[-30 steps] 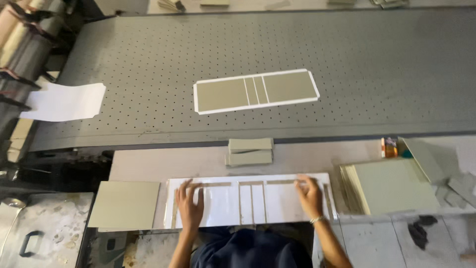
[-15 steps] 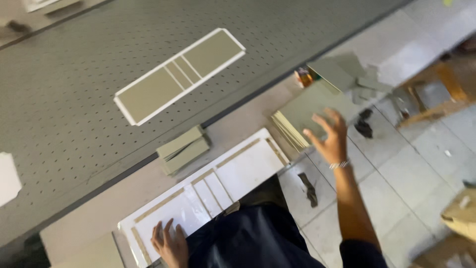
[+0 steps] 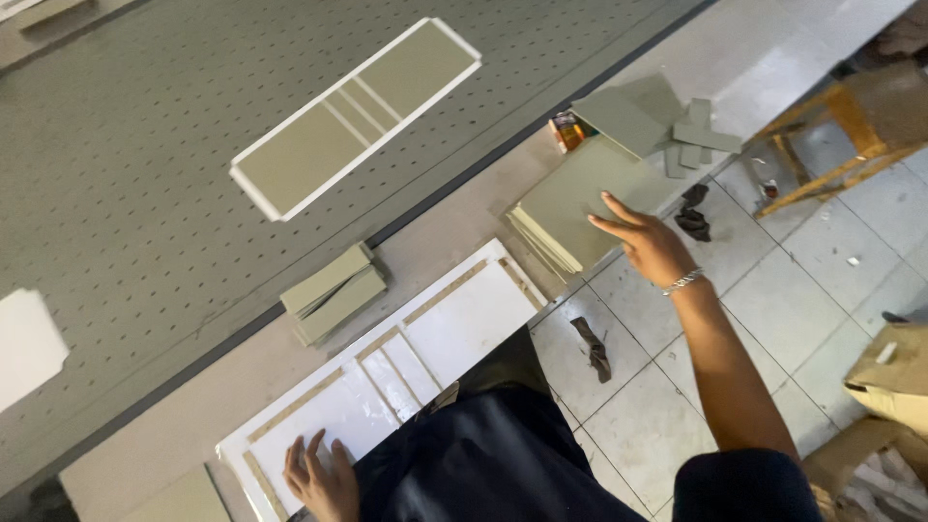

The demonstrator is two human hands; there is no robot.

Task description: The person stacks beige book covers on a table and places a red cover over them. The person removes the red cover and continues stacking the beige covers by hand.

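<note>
Right hand over board stack, left hand flat on white sheet.

Right hand (image 3: 650, 244): fingers spread, empty, hovering at edge of stacked olive boards (image 3: 570, 198). Left hand (image 3: 323, 476): open, palm pressed on white sheet (image 3: 464, 324) with olive strips, at bench edge. Small olive pile (image 3: 333, 293) just beyond sheet; taped panel (image 3: 356, 116) on perforated table (image 3: 145, 116).

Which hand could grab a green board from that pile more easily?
Probably the right hand. It is stretched out with open fingers right at the edge of the stack of green boards. The left hand rests flat on the white sheet, far from the stack.
</note>
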